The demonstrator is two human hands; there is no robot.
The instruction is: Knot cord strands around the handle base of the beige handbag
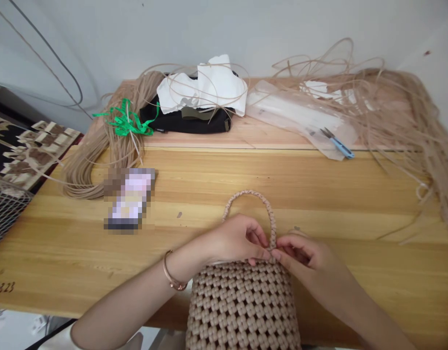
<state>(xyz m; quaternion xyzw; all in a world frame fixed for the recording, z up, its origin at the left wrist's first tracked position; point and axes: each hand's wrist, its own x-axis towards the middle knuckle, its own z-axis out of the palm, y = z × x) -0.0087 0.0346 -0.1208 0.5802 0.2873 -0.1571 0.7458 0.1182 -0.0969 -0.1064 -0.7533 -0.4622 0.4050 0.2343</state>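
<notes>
A woven bag of tan cord (242, 306) stands on the wooden table (100, 257) right in front of me, with its lower part running out of view. A braided cord handle (251, 195) arches over its top. My left hand (234, 240) curls around the handle's right end near the bag's rim, with a rose-gold bangle (171, 274) on that wrist. My right hand (300, 257) pinches the same spot from the other side. The fingers of both hands nearly meet there and hide the join.
Behind the table's step lie blue-handled scissors (338, 145) on a clear plastic sleeve (297, 114), and a black pouch (185, 121) under white paper. A tan cord coil (96, 165) tied with green ribbon (124, 119) sits left, beside a pixelated object (129, 199). Loose strands (395, 112) spread right.
</notes>
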